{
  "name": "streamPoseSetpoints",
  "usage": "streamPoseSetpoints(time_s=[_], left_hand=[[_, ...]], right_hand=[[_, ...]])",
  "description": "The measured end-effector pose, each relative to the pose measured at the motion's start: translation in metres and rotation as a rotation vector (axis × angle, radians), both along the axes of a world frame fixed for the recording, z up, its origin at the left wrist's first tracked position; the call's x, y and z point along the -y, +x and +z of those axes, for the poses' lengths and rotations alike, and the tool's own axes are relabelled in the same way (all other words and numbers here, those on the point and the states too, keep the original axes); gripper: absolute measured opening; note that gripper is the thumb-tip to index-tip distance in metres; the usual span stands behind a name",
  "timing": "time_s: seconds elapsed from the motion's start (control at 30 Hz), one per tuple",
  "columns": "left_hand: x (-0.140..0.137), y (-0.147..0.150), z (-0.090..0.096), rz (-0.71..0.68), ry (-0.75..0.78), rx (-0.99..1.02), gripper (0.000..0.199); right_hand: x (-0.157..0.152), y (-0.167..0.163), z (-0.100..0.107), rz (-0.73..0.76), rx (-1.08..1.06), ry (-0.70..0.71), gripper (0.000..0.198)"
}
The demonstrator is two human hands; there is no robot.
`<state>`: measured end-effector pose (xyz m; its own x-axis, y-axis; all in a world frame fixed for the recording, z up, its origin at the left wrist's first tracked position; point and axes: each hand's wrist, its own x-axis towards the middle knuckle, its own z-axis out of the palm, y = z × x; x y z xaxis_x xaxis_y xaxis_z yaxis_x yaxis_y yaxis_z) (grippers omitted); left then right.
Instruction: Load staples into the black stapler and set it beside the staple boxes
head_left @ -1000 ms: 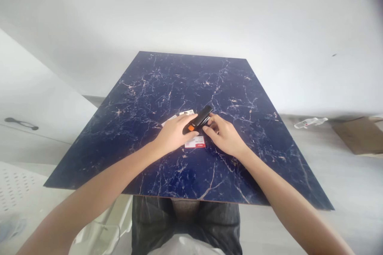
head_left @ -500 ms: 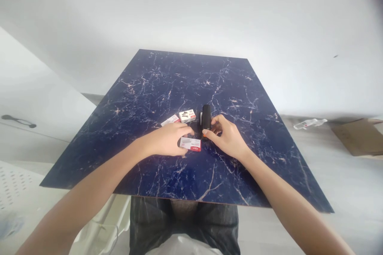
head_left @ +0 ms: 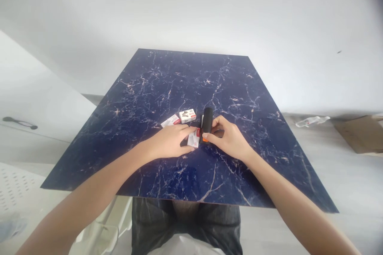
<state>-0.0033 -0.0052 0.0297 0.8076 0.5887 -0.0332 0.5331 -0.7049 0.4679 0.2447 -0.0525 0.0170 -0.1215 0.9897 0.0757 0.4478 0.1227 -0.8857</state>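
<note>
Handling observed at the middle of the dark blue, white-veined, glossy tabletop (head_left: 191, 81)

The left hand (head_left: 170, 141) has its thumb and fingers closed at the near and far edges of a small white-and-red printed cardboard box (head_left: 193, 139), gripping it. Whether this box is clear of the surface cannot be determined.

The right hand (head_left: 229, 138) grips a black, elongated, stapler-shaped device (head_left: 207, 119) with an orange piece (head_left: 205, 140) at its near end. The thumb presses close to the orange piece; the other fingers are curled against the right side of the body. The device lies just right of the gripped box, its long axis pointing toward the far edge. Contact with the tabletop cannot be confirmed.

Beyond the left fingers sit two further items: a white carton with a dark printed picture (head_left: 187, 116), and, to its left, a flat white-and-red packet (head_left: 170, 120), partly covered by the left hand.

Surroundings: at right, beyond the table, a clear plastic bottle-like object (head_left: 309, 121) and a brown cardboard carton (head_left: 360, 133); at left, a white cabinet front with a dark handle (head_left: 20, 122).
</note>
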Motion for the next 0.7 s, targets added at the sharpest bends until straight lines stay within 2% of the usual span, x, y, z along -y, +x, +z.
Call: streamPoseSetpoints(time_s=[0.17, 0.43, 0.53, 0.63, 0.7], left_hand=[[-0.003, -0.002, -0.003, 0.013, 0.013, -0.001, 0.058], [0.002, 0.004, -0.015, 0.019, 0.127, 0.003, 0.056], [-0.003, -0.001, -0.005, 0.022, 0.192, 0.03, 0.056], [-0.017, -0.017, 0.012, 0.094, 0.271, 0.023, 0.051], [-0.027, -0.03, 0.021, 0.126, 0.242, -0.041, 0.057]], right_hand=[[0.001, 0.001, 0.003, 0.03, 0.012, -0.01, 0.029], [0.002, 0.003, 0.009, 0.061, 0.022, -0.042, 0.029], [0.002, 0.004, 0.008, 0.062, 0.035, -0.041, 0.029], [0.001, 0.005, 0.006, 0.06, 0.052, -0.029, 0.028], [0.001, 0.005, 0.006, 0.058, 0.055, -0.031, 0.03]])
